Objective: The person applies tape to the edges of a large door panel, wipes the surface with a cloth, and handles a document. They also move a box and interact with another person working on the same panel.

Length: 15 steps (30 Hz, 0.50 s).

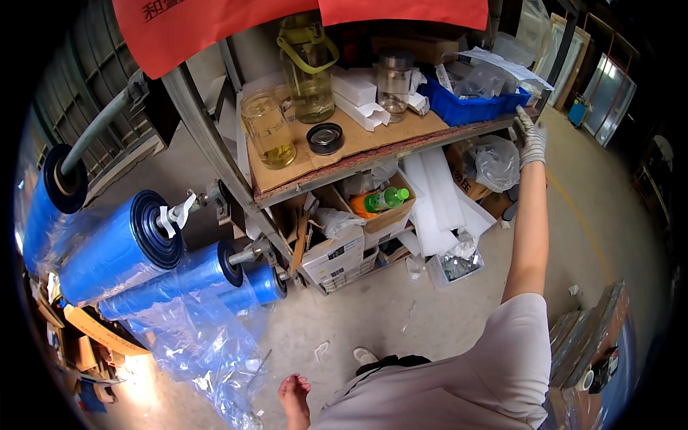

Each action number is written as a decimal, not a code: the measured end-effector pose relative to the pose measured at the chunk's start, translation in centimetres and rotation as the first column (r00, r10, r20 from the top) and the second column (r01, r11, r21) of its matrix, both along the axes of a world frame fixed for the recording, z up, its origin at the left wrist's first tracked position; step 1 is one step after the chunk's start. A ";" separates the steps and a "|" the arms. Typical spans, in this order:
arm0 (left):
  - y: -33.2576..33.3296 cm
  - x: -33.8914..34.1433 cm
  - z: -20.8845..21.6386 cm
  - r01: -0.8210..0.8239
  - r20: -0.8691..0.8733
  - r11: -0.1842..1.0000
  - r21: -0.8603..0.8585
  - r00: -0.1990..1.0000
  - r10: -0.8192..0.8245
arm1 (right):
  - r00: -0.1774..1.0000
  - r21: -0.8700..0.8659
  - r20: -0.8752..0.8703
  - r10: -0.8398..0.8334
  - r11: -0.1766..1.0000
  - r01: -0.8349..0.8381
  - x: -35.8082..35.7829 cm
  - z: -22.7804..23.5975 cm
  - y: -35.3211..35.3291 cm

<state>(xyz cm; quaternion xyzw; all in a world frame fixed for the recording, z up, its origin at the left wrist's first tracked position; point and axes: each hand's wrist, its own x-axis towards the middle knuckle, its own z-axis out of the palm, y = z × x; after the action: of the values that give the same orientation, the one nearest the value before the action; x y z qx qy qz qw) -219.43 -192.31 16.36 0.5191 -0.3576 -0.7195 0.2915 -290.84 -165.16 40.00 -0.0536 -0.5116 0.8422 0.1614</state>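
My right hand (530, 137), in a pale glove, reaches out to the right end of the shelf (401, 143) and grips its edge. Its fingertips come up close to the corner of a blue plastic bin (466, 107) holding clear bags and papers. Down by my body, my left hand (294, 394) is bare, with its fingers curled in and nothing visible in them. On the cardboard-covered shelf top are an open glass jar (269, 132) with yellowish liquid, a dark round lid (325, 138), a tall bottle (309, 79) with a yellow-green strap, and a clear lidded jar (394, 86).
Under the shelf are cardboard boxes (333, 258), a green-capped bottle (390, 198) and white foam sheets (433, 193). Rolls of blue film (118, 251) stand on bars at left, with loose film (208, 358) trailing onto the floor. Stacked panels (591, 340) sit at lower right.
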 end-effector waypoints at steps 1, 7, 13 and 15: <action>0.0 0.0 0.1 -0.005 0.009 1.000 -0.002 1.000 0.005 | 0.996 -0.015 -0.009 -0.094 0.996 0.094 1.1 1.2 -0.6; -1.1 2.3 -4.1 -0.021 -0.001 0.999 0.044 1.000 0.022 | 0.747 0.619 -0.556 -0.365 0.418 0.665 -1.2 5.6 1.2; -0.5 1.3 -1.8 -0.011 -0.001 1.000 -0.008 1.000 0.011 | 0.603 0.566 -0.791 0.108 -0.249 0.786 5.1 9.6 -6.8; -0.3 0.7 -0.9 -0.005 0.021 1.000 -0.024 1.000 0.005 | 0.530 0.454 -0.818 0.224 -0.315 0.833 6.3 10.1 -11.3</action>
<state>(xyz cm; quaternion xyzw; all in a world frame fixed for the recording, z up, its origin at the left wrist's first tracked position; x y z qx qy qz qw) -218.77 -192.66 15.44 0.5239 -0.3680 -0.7090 0.2958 -284.52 -176.41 50.06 0.2273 -0.7867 -0.0224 0.5735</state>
